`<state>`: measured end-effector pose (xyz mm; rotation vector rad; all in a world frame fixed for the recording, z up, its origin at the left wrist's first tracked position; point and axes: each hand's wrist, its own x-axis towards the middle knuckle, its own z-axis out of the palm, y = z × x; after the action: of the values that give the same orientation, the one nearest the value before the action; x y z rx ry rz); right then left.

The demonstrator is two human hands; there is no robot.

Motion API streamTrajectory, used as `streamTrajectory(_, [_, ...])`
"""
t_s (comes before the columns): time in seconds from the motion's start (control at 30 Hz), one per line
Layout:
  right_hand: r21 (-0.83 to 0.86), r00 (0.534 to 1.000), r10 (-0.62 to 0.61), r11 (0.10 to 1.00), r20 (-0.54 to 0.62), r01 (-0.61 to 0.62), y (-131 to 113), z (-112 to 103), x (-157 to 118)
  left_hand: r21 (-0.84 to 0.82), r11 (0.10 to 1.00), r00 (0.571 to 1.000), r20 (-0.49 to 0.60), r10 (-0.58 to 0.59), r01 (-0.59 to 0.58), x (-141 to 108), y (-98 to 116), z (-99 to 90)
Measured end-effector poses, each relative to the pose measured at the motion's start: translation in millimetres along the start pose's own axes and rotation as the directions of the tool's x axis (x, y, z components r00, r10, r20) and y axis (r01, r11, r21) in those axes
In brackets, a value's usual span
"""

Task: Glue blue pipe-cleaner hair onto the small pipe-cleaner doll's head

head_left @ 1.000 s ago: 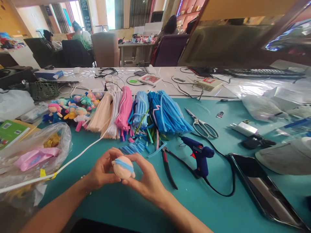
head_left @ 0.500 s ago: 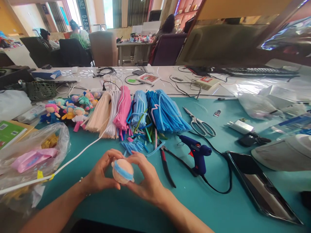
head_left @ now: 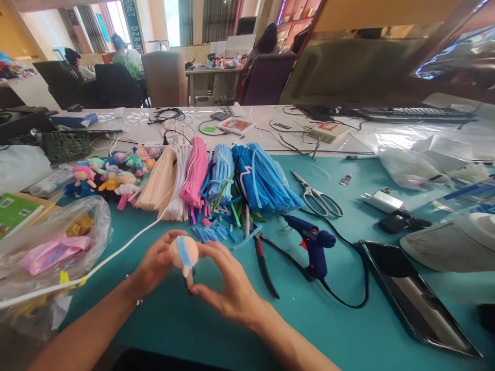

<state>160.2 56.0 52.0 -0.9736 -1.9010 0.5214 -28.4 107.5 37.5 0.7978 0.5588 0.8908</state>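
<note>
Between my two hands is a round peach fuzzy ball (head_left: 179, 253), like a doll's head, with a light blue pipe cleaner strip across it. A small peach part and something dark stick out from its lower side. My left hand (head_left: 152, 265) is closed around the ball's left side, its fingers partly hidden behind. On the right, my right hand (head_left: 228, 281) pinches it, forefinger at the ball's edge and thumb by the lower part. Just beyond lie cut blue pipe cleaner pieces (head_left: 212, 234) and red-handled pliers (head_left: 262, 260).
Bundles of peach (head_left: 154, 180), pink (head_left: 194, 175) and blue pipe cleaners (head_left: 266, 178) lie ahead, beside small dolls (head_left: 110, 175). A glue gun (head_left: 313, 239), scissors (head_left: 317, 198) and phone-like tablet (head_left: 417, 296) are on the right. A white cable (head_left: 127, 242) crosses the left.
The ball has turned so its blue strip runs steeply rather than across, and it has shifted slightly left. The lower part now shows. My right hand's fingers have spread further apart.
</note>
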Motion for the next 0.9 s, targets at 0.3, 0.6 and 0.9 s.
streamTrajectory(0.3, [0.347,0.839,0.399,0.897,-0.371,-0.273,21.4,-17.9,5.2,-0.266,0.93,0.958,-0.062,-0.278,0.253,10.6,11.3,-9.9])
streamTrajectory(0.6, [0.378,0.817,0.434,0.879,-0.381,-0.29,29.7,-14.5,8.2,-0.236,0.92,0.944,-0.028,-0.328,0.313,10.7,9.3,-8.5])
streamTrajectory(0.9, [0.256,0.95,0.214,0.955,-0.228,-0.153,5.2,-4.3,9.2,-0.066,0.956,0.952,0.134,-0.276,0.286,2.6,2.3,-3.6])
